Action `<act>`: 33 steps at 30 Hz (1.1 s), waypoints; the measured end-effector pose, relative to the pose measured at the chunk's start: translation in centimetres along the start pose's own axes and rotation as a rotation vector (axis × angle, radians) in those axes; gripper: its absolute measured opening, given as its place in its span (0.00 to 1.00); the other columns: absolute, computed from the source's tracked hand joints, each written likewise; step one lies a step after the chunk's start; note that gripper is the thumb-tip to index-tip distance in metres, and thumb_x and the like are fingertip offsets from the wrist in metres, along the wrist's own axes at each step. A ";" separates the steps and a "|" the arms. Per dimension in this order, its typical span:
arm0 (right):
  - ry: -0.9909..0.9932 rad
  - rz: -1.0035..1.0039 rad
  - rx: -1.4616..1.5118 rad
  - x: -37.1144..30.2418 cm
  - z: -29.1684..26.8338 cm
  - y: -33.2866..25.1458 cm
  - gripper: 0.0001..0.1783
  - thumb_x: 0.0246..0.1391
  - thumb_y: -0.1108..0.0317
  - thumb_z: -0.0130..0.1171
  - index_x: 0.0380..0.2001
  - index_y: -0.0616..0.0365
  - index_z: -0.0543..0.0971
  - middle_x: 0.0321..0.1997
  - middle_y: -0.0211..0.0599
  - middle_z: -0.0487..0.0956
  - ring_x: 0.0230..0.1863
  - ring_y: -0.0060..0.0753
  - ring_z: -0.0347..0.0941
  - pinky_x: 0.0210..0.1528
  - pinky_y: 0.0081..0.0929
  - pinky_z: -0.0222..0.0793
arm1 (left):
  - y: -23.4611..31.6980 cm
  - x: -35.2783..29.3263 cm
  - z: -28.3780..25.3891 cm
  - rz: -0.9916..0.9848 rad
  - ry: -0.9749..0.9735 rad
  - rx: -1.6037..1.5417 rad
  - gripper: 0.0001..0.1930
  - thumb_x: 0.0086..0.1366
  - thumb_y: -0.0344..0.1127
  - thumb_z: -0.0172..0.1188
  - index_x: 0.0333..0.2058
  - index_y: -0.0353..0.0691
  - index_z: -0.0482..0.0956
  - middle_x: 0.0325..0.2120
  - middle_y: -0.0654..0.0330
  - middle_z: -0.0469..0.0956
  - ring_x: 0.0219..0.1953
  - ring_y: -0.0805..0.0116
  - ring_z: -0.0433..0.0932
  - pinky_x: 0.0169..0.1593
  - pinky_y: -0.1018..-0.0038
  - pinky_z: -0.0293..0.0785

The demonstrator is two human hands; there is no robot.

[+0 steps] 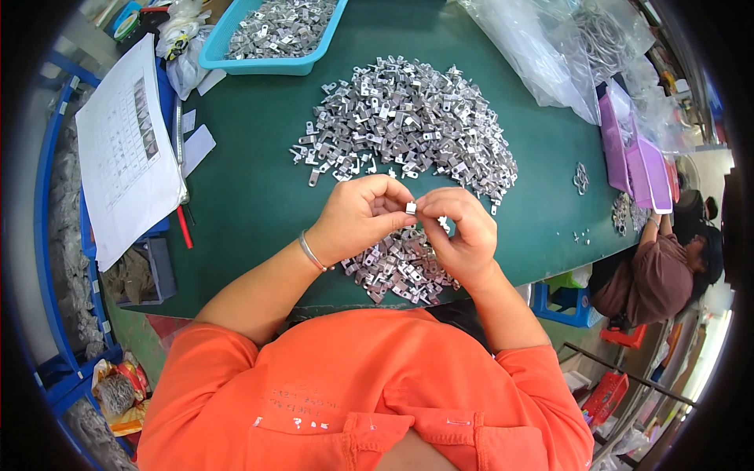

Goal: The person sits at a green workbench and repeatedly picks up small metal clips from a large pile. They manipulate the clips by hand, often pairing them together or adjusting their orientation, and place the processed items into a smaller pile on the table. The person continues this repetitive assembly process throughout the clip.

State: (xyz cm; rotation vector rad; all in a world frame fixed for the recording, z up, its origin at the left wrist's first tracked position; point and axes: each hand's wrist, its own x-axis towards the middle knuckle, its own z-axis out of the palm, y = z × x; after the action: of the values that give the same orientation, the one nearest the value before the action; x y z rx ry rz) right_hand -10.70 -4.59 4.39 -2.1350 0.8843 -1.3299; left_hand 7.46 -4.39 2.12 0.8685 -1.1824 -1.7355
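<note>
Between my fingertips is a small silver metal bracket (411, 208), held over the green table (243, 157). My left hand (363, 213) pinches it from the left, a metal bangle on that wrist. Fingers curled, my right hand (463, 230) meets it from the other side. More small metal pieces (444, 224) show in the right palm. Beyond my hands spreads a large heap of metal brackets (408, 118). A smaller pile of brackets (400, 271) lies under my hands near the table's front edge, partly hidden by them.
A blue basket (314, 63) of brackets stands at the back left. Printed sheets (126, 157) and a red pen (184, 228) lie left. Plastic bags (542, 63) and purple bins (649, 173) occupy the right side. A co-worker (656, 271) sits at the far right.
</note>
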 end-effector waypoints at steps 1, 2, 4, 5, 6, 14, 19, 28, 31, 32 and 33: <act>-0.012 0.009 0.015 0.1 -0.1 0.1 0.11 0.41 0.86 0.62 0.29 0.61 0.76 0.31 0.40 0.79 0.33 0.37 0.77 0.34 0.27 0.74 | -0.2 0.1 -0.1 0.094 0.016 0.071 0.11 0.56 0.17 0.62 0.38 0.32 0.76 0.35 0.59 0.78 0.38 0.72 0.79 0.43 0.79 0.79; -0.024 0.018 0.030 0.2 -0.3 0.3 0.11 0.41 0.86 0.62 0.29 0.61 0.76 0.31 0.40 0.79 0.33 0.36 0.77 0.34 0.26 0.73 | -0.4 0.3 -0.3 0.189 0.032 0.142 0.11 0.55 0.17 0.62 0.37 0.32 0.76 0.34 0.59 0.78 0.38 0.72 0.79 0.43 0.79 0.79; -0.030 0.064 0.073 0.5 -0.5 0.8 0.10 0.43 0.82 0.65 0.31 0.62 0.77 0.34 0.40 0.79 0.33 0.31 0.77 0.32 0.24 0.73 | 0.0 0.4 -0.1 0.377 0.119 0.369 0.10 0.52 0.16 0.63 0.32 0.35 0.76 0.30 0.59 0.77 0.36 0.71 0.78 0.40 0.78 0.78; -0.076 0.128 0.109 0.5 -0.6 0.6 0.11 0.43 0.82 0.65 0.32 0.63 0.77 0.34 0.40 0.79 0.32 0.30 0.77 0.32 0.23 0.73 | 0.4 0.4 -0.1 0.454 0.128 0.471 0.10 0.50 0.17 0.64 0.31 0.36 0.76 0.30 0.59 0.77 0.36 0.70 0.78 0.39 0.78 0.77; -0.123 0.193 0.145 0.8 -0.7 0.2 0.11 0.44 0.81 0.65 0.33 0.63 0.78 0.35 0.40 0.79 0.32 0.29 0.77 0.31 0.22 0.73 | 0.8 0.4 -0.2 0.530 0.137 0.572 0.10 0.49 0.17 0.65 0.30 0.36 0.76 0.30 0.58 0.77 0.35 0.69 0.78 0.38 0.77 0.76; -0.141 0.479 0.330 -0.5 -1.0 0.7 0.10 0.48 0.82 0.62 0.36 0.64 0.80 0.37 0.38 0.80 0.34 0.25 0.78 0.35 0.20 0.75 | 0.5 0.6 0.0 0.625 0.156 0.638 0.12 0.44 0.18 0.68 0.26 0.38 0.76 0.29 0.60 0.76 0.30 0.67 0.77 0.33 0.75 0.73; -0.163 0.391 0.363 -0.6 -1.1 0.8 0.09 0.46 0.82 0.62 0.34 0.62 0.81 0.38 0.38 0.80 0.37 0.27 0.77 0.36 0.21 0.74 | 0.8 0.4 0.2 0.725 0.150 0.738 0.13 0.42 0.16 0.67 0.25 0.41 0.77 0.27 0.61 0.74 0.28 0.67 0.75 0.30 0.75 0.71; -0.262 0.151 -0.369 1.1 -1.1 2.1 0.11 0.44 0.78 0.58 0.34 0.56 0.79 0.32 0.37 0.76 0.35 0.43 0.75 0.35 0.36 0.72 | 1.5 0.8 -1.7 0.572 0.018 1.005 0.09 0.48 0.18 0.56 0.28 0.37 0.76 0.28 0.57 0.73 0.33 0.56 0.73 0.39 0.67 0.70; -0.257 0.090 -0.528 1.8 0.6 3.8 0.11 0.43 0.77 0.57 0.33 0.55 0.79 0.32 0.35 0.74 0.36 0.42 0.74 0.35 0.35 0.72 | 0.8 1.4 -1.8 0.519 0.250 1.145 0.11 0.50 0.25 0.64 0.35 0.38 0.79 0.30 0.58 0.72 0.35 0.57 0.72 0.41 0.66 0.69; -0.285 0.088 -0.574 2.0 1.0 4.2 0.11 0.41 0.76 0.56 0.32 0.55 0.79 0.32 0.35 0.73 0.37 0.41 0.73 0.35 0.34 0.72 | 0.6 1.5 -1.7 0.530 0.251 1.181 0.11 0.50 0.27 0.65 0.35 0.39 0.80 0.29 0.58 0.72 0.34 0.57 0.72 0.40 0.66 0.69; -0.280 0.085 -0.567 2.0 1.0 4.2 0.10 0.42 0.76 0.57 0.31 0.55 0.78 0.32 0.35 0.73 0.37 0.41 0.73 0.35 0.34 0.72 | 0.3 1.7 -1.7 0.540 0.253 1.218 0.11 0.49 0.28 0.67 0.34 0.39 0.80 0.29 0.59 0.71 0.34 0.58 0.71 0.40 0.66 0.68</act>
State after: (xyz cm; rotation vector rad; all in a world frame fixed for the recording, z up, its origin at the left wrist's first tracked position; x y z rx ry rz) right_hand -10.28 -8.91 2.30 -2.5795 1.3259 -0.7622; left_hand 8.33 -6.57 1.78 1.2115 -2.0490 -0.3297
